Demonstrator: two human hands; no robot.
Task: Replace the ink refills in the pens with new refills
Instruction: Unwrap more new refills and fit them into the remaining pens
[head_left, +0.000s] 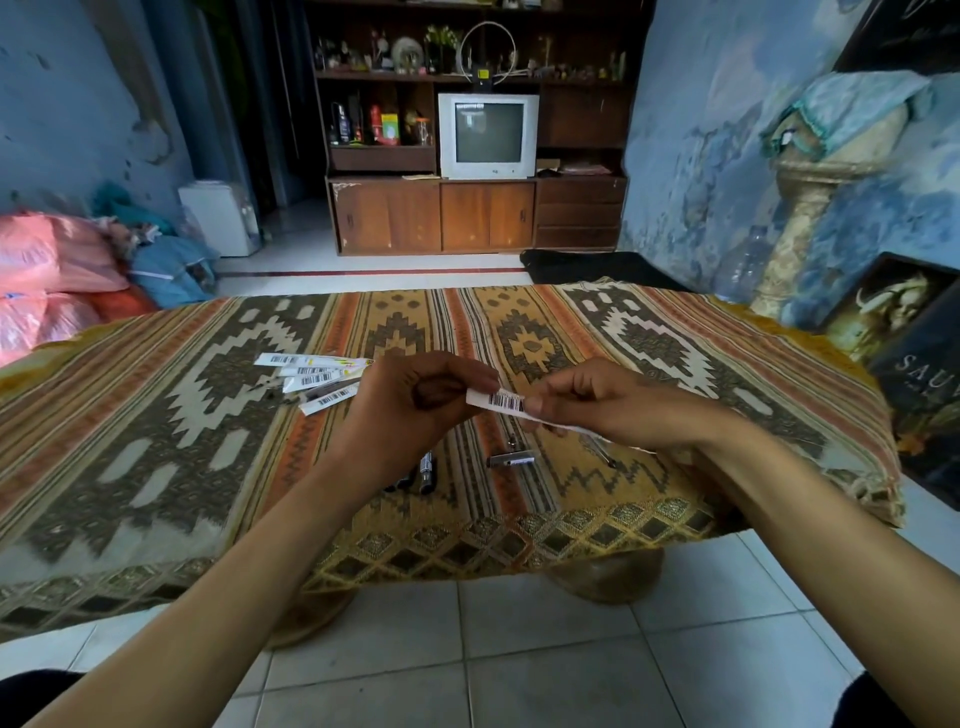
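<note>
Both hands hold one packaged refill (511, 405) in the air above the cloth-covered counter (156, 415). Left hand (415, 400) pinches its upper-left end, right hand (597, 405) pinches the middle, near the barcode label; digits unreadable. Long axis runs upper-left to lower-right between the hands. Likely opening the wrapper. More packaged refills (311, 379) lie left of the left hand; dismantled pen parts (511, 460) and dark pens (423, 473) lie below the hands. Box at right reads "SAU".
</note>
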